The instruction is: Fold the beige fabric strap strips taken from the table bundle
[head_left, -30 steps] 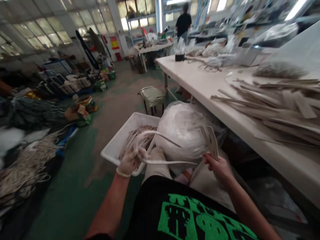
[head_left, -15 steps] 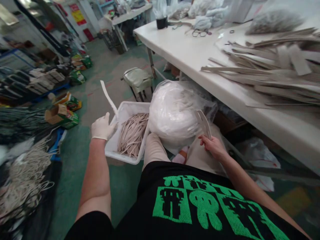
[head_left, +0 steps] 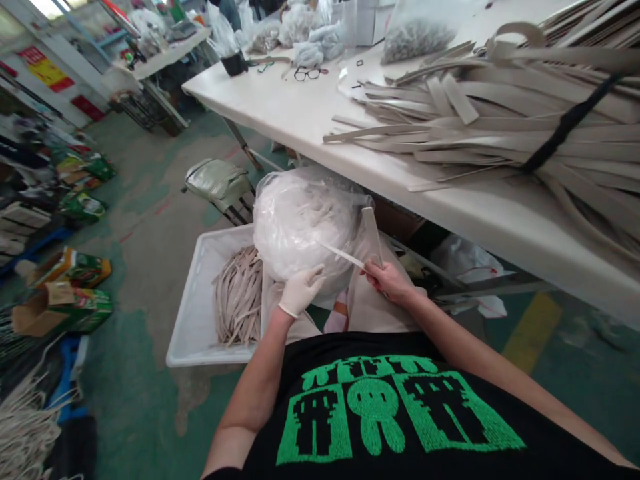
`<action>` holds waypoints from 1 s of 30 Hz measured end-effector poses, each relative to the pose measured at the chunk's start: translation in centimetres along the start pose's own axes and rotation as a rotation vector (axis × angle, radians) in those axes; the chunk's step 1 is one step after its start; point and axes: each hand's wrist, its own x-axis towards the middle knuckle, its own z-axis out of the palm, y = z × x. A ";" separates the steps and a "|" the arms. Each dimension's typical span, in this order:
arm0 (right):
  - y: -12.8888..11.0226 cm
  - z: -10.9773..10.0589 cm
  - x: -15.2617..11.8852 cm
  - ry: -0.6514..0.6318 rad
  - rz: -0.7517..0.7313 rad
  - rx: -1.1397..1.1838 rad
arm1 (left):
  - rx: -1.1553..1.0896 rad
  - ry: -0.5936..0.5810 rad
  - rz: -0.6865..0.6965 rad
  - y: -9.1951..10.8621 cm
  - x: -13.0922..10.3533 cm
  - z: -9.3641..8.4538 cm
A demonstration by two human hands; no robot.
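Observation:
My left hand [head_left: 300,290], in a white glove, rests against the lower side of a big clear plastic bag of white strips [head_left: 300,220] that sits on my lap; its fingers look loosely curled and I cannot tell if they grip anything. My right hand [head_left: 387,280], bare, is closed on a few beige flat strips [head_left: 373,230] that stand up from it beside the bag. One thin white strip [head_left: 340,255] runs from the right hand across the bag. To my left a white plastic bin [head_left: 195,313] holds several beige strips [head_left: 240,293].
A long white table [head_left: 310,113] on my right carries a large pile of beige strips [head_left: 500,120] bound by a black band, eyeglasses [head_left: 307,73], a black cup [head_left: 233,63] and bagged goods. A padded stool [head_left: 217,183] stands ahead. Cardboard boxes [head_left: 60,307] and cord bundles lie left.
My left hand came back from above the bin's left rim, where it held up a white strip, to the bag. The view swung right and down toward the table.

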 end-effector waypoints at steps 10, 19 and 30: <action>0.0 0.1 0.6 0.328 -0.071 0.135 | 0.262 0.295 0.018 -1.6 8.1 -1.9; 0.7 0.0 1.1 0.348 -0.057 0.103 | 0.497 0.166 -0.338 -3.7 13.3 1.6; 0.4 0.1 1.2 0.349 -0.052 0.084 | -0.025 0.407 -0.385 -4.6 10.2 -1.9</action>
